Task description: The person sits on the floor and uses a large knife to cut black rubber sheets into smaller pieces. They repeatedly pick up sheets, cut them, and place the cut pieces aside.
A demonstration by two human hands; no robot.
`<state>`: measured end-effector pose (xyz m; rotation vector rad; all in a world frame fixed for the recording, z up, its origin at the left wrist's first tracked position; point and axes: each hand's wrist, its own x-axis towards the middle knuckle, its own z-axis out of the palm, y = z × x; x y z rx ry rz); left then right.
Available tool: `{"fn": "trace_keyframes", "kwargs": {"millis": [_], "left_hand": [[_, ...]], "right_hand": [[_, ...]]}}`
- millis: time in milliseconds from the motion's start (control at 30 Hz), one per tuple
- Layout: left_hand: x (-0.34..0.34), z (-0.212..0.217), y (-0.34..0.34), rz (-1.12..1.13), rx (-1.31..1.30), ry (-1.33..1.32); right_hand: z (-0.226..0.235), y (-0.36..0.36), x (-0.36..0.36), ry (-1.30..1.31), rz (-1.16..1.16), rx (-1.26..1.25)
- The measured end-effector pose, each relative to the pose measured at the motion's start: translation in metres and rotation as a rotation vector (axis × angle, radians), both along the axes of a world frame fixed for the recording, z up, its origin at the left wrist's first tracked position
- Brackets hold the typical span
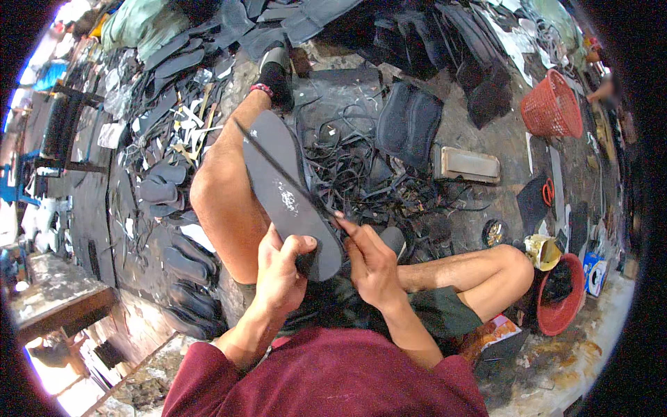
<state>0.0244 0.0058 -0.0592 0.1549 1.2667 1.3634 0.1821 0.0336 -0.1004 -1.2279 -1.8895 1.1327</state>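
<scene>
Sole (267, 163) carries an unreadable white mark (287, 200).

A shoe workshop: dark soles (189, 258) and black offcuts (345, 165) litter the floor (501, 199).

head, left fisheye of a worn pair | looks down and forward from above maroon shirt (326, 372) | left hand (279, 270), right hand (373, 264) near, low-central | floor (472, 226) farther off, edges bending
</scene>
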Motion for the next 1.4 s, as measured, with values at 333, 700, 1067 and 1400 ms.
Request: {"fn": "trace_keyframes", "kwargs": {"millis": [333, 700, 1067, 1400], "left_hand": [[-0.012, -0.002, -0.007, -0.088, -0.012, -0.038], [-0.01, -0.037, -0.012, -0.484, 0.357, -1.566], [-0.016, 0.011, -0.026, -0.249, 0.197, -0.064], [-0.253, -0.089, -0.001, 0.992, 0.298, 0.208]], "right_hand": [[-0.014, 0.063, -0.063, -0.001, -0.095, 0.264], [0.011, 0.056, -0.03, 0.896, -0.128, -0.761], [0.055, 0.122, -0.016, 0.682, -0.422, -0.341], [-0.035, 0.123, 0.056, 0.553, -0.668, -0.483]]}}
